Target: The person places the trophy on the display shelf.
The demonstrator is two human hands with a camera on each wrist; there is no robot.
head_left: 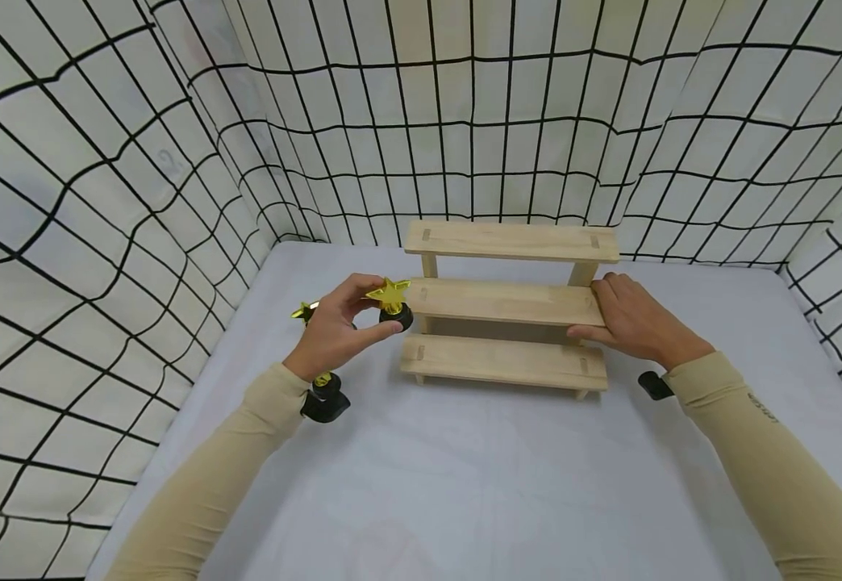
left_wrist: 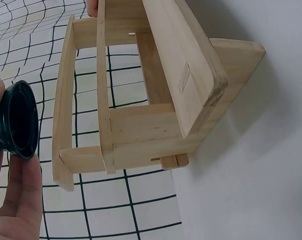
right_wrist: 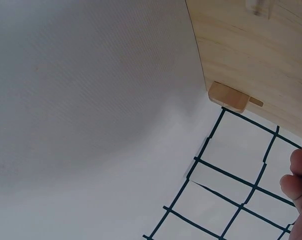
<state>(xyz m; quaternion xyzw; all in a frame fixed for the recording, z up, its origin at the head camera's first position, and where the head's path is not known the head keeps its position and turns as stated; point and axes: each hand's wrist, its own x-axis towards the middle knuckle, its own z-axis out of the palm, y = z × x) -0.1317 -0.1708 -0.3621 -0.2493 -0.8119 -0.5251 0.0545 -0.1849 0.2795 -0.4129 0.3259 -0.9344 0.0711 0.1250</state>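
Note:
My left hand (head_left: 337, 323) pinches a small star trophy (head_left: 389, 297), gold on top with a round black base, just left of the middle tier of a wooden three-tier shelf (head_left: 508, 303). In the left wrist view the trophy's hollow black base (left_wrist: 16, 120) shows from below, between thumb and fingers, apart from the shelf. My right hand (head_left: 635, 319) grips the right end of the middle tier, thumb along its front edge. Only a few of its fingertips (right_wrist: 298, 170) appear in the right wrist view. Behind my left hand a second gold star (head_left: 305, 311) shows, its base hidden.
Near my left wrist stands another gold-and-black piece (head_left: 325, 381), partly covered. A white cloth (head_left: 479, 476) covers the table. Black grid netting (head_left: 464, 125) over pale sheets closes off the back and both sides, close behind the shelf.

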